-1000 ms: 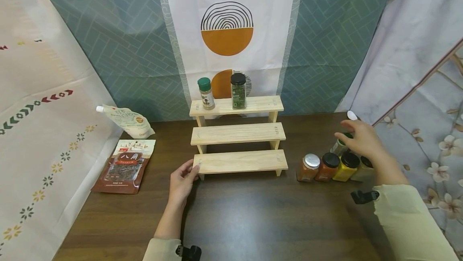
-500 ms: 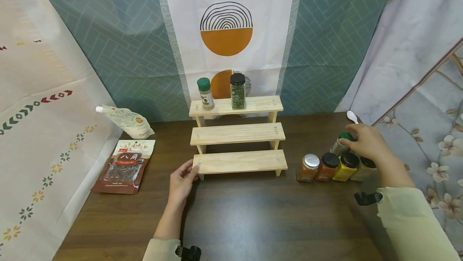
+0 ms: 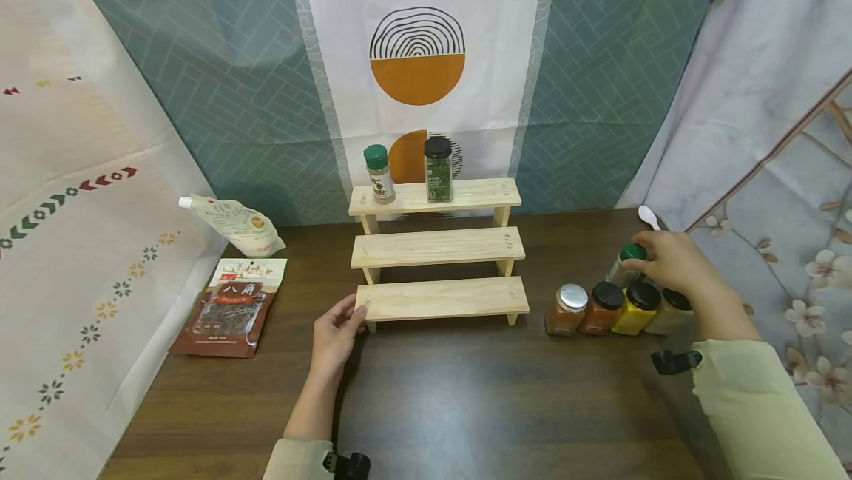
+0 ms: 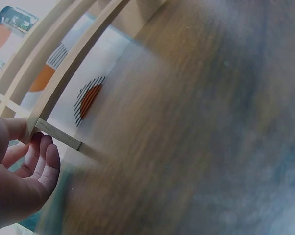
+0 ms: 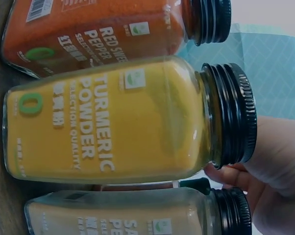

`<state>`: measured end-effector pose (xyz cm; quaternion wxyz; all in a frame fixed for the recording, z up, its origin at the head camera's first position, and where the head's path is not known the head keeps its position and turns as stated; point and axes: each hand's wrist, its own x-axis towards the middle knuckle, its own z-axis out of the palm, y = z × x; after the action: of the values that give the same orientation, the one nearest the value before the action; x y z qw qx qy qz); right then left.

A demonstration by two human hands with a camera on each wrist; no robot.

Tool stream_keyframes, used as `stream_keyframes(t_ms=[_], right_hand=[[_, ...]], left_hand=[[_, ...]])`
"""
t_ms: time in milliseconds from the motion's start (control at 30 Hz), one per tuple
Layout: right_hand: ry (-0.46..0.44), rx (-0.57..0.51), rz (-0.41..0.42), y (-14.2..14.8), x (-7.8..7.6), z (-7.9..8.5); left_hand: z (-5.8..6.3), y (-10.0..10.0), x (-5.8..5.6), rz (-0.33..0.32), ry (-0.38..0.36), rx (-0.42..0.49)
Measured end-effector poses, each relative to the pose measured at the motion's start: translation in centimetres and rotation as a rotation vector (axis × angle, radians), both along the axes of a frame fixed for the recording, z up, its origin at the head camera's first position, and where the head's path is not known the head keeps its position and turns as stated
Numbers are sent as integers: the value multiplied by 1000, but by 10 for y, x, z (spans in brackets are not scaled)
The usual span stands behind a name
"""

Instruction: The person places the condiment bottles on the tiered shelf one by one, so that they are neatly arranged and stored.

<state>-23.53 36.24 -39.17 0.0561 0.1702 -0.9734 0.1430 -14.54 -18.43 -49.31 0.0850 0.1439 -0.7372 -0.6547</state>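
Note:
My left hand (image 3: 336, 336) pinches the left end of the lowest step of a three-tier wooden rack (image 3: 442, 299); in the left wrist view the thumb lies on the board and the fingers curl beneath. At the right, my right hand (image 3: 679, 262) grips a green-capped spice jar (image 3: 619, 273) by its cap, behind a row of jars. That row has a silver-capped jar (image 3: 568, 310), a red sweet pepper jar (image 3: 602, 308), a turmeric powder jar (image 5: 133, 122) and a pale powder jar (image 5: 118, 213). In the right wrist view the row mostly hides the held jar.
On the rack's top step stand a green-capped shaker (image 3: 380, 174) and a black-capped jar of green herbs (image 3: 438, 169). A spouted pouch (image 3: 236, 225) and a brown star anise packet (image 3: 231, 308) lie at the left. A white spoon-like end (image 3: 648, 216) shows behind my right hand.
My right hand has come down onto the green-capped jar and its fingers have closed on the cap. The left hand and rack have stayed in place.

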Motion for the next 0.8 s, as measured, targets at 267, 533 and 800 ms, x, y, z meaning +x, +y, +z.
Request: stream_keyframes(t_ms=[267,533,800], right_hand=[[124,-78,3,-9,-3,2],[241,-190,26,-27,-9,20],[248,-229,13,-50,-16,41]], left_hand=[[0,0,0,-4,-7,-8],[0,-1,1,-5,0,3],[0,0,0,-7,-9,-1]])
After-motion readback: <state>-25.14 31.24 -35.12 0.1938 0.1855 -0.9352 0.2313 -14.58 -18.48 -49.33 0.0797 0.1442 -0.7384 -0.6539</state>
